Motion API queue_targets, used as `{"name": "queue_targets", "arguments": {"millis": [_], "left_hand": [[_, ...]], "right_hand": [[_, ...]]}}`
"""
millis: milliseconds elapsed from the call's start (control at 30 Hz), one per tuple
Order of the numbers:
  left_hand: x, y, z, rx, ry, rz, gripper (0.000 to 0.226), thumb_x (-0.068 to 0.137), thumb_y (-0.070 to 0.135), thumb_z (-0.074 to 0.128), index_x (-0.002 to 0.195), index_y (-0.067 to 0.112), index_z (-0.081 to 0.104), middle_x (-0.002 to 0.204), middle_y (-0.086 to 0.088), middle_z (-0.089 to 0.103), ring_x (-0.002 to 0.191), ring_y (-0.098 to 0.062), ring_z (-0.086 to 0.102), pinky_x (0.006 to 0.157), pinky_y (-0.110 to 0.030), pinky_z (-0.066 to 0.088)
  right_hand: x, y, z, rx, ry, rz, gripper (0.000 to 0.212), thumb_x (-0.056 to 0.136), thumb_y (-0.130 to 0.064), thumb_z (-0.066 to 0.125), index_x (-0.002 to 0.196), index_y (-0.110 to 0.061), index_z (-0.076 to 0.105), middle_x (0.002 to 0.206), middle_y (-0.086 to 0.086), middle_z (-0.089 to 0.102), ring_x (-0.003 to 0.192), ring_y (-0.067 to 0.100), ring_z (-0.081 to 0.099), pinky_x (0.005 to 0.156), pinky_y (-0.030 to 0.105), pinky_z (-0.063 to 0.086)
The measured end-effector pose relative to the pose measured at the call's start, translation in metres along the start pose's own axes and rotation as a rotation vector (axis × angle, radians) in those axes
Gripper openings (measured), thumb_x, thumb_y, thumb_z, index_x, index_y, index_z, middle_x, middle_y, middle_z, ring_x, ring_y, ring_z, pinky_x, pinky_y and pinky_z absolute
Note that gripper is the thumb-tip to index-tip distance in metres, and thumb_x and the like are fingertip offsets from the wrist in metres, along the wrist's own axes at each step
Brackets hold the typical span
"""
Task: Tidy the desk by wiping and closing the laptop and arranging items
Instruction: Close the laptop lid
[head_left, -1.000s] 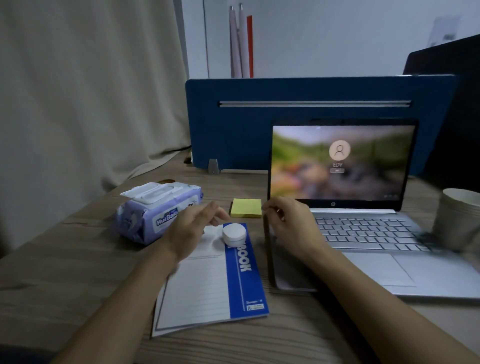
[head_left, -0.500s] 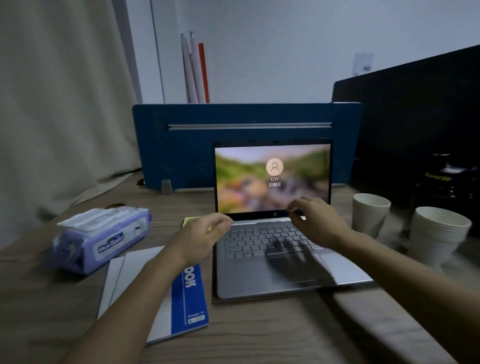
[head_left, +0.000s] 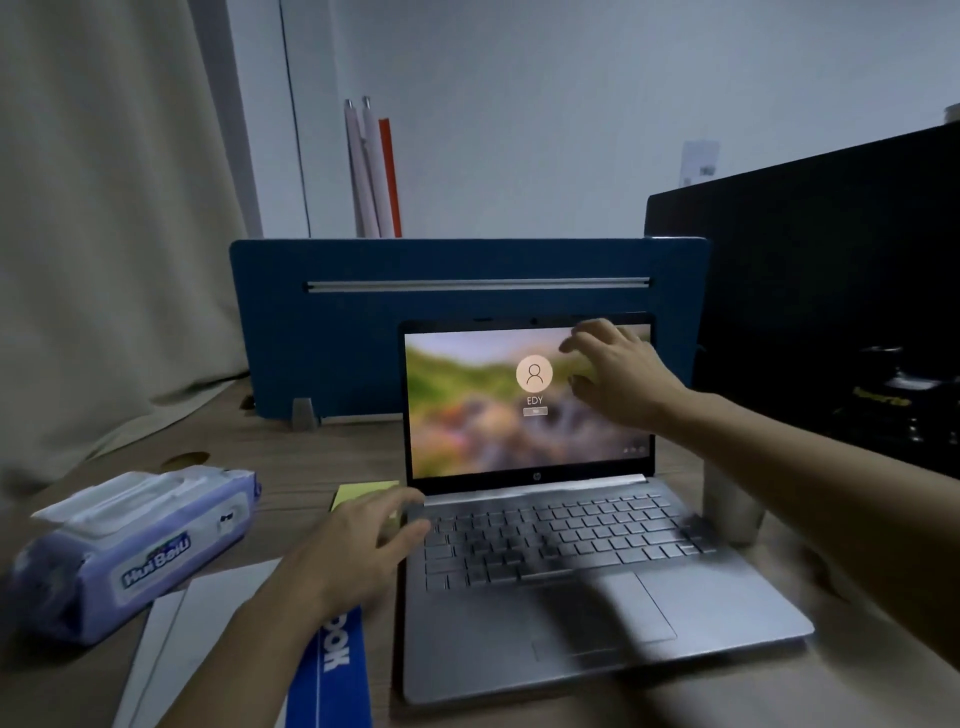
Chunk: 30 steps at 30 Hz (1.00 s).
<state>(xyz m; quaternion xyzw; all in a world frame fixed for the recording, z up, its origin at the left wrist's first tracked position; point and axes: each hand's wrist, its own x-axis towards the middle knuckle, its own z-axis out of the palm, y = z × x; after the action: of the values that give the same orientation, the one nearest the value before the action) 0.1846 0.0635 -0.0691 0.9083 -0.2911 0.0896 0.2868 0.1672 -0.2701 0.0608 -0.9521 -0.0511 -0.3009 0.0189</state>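
Sitting open near the middle of the desk (head_left: 311, 457), toward its far edge, the laptop (head_left: 571, 545) has its screen lit with a login page and its lid upright. The right hand (head_left: 618, 374) hangs in front of the upper right part of the screen, fingers spread and loose, grasping nothing; whether the fingertips touch the lid's top edge cannot be told. The left hand (head_left: 363, 545) rests at the left rear corner of the keyboard deck, open and relaxed, thumb on or just over the deck, holding nothing. No wipe is in either hand.

By my reading, the closing step is in hand: the right hand is placed to take the lid's top edge while the left steadies the base. The next move calls for hooking the fingers over that edge and folding the lid forward, with the left hand drawn clear of the hinge side first.

Just left of the laptop lies a notebook (head_left: 332, 670) with a blue spine, and a yellow sticky pad (head_left: 358, 492) behind the left hand. Farther out, toward the desk's left edge, sits a pack of wet wipes (head_left: 130, 551). A blue divider panel (head_left: 322, 338) stands along the far edge.
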Motion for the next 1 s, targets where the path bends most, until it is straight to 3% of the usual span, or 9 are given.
{"name": "queue_targets", "arguments": {"millis": [167,333,467,700,800,900,1000], "left_hand": [[0.004,0.005,0.0,-0.018,0.009,0.013,0.055,0.085,0.072,0.041,0.133,0.047,0.048,0.131,0.02,0.054,0.113,0.0,0.052,0.09,-0.025,0.044],[0.004,0.004,-0.001,-0.08,0.019,-0.017,0.061,0.079,0.079,0.039,0.132,0.05,0.048,0.129,0.024,0.052,0.114,0.004,0.05,0.085,-0.018,0.04],[0.002,0.005,-0.002,-0.129,0.038,-0.027,0.064,0.074,0.081,0.038,0.128,0.049,0.052,0.128,0.022,0.056,0.113,0.005,0.052,0.093,-0.026,0.048],[-0.003,0.006,-0.007,-0.108,0.046,-0.057,0.055,0.081,0.074,0.044,0.128,0.046,0.053,0.127,0.016,0.059,0.113,-0.002,0.056,0.095,-0.037,0.05],[-0.006,0.008,-0.009,-0.082,0.072,-0.056,0.041,0.089,0.063,0.05,0.126,0.045,0.055,0.125,0.015,0.061,0.11,-0.003,0.057,0.09,-0.032,0.05],[-0.012,0.012,-0.011,-0.085,0.11,-0.053,0.032,0.092,0.057,0.051,0.122,0.047,0.055,0.119,0.014,0.063,0.101,0.003,0.057,0.076,-0.021,0.045],[-0.017,0.017,-0.013,-0.142,0.209,-0.048,0.038,0.091,0.057,0.049,0.126,0.045,0.051,0.115,0.011,0.064,0.097,-0.001,0.06,0.073,-0.023,0.047]], "right_hand": [[0.038,-0.005,0.001,0.033,0.079,0.007,0.058,0.088,-0.033,0.061,0.142,-0.022,0.041,0.149,0.004,0.039,0.135,0.031,0.03,0.104,0.05,0.029],[0.056,-0.007,0.016,-0.022,-0.03,0.064,0.067,0.089,-0.044,0.057,0.148,-0.026,0.031,0.151,0.003,0.04,0.141,0.025,0.028,0.115,0.049,0.014],[0.052,-0.012,0.02,-0.088,0.103,0.052,0.058,0.086,-0.05,0.056,0.137,-0.022,0.046,0.131,0.008,0.055,0.122,0.033,0.046,0.109,0.043,0.025],[0.032,-0.022,0.005,-0.069,0.157,0.054,0.057,0.086,-0.052,0.056,0.129,-0.016,0.049,0.122,0.009,0.057,0.113,0.034,0.046,0.098,0.042,0.034],[0.017,-0.026,-0.005,-0.072,0.167,0.038,0.057,0.086,-0.053,0.055,0.13,-0.017,0.048,0.123,0.008,0.057,0.114,0.033,0.046,0.098,0.042,0.033],[-0.002,-0.029,-0.014,-0.059,0.185,0.032,0.057,0.086,-0.054,0.054,0.131,-0.019,0.048,0.124,0.005,0.057,0.116,0.032,0.046,0.101,0.043,0.031],[-0.025,-0.032,-0.02,-0.062,0.202,0.023,0.055,0.086,-0.053,0.053,0.131,-0.021,0.048,0.123,0.002,0.057,0.116,0.029,0.046,0.103,0.042,0.028]]}}
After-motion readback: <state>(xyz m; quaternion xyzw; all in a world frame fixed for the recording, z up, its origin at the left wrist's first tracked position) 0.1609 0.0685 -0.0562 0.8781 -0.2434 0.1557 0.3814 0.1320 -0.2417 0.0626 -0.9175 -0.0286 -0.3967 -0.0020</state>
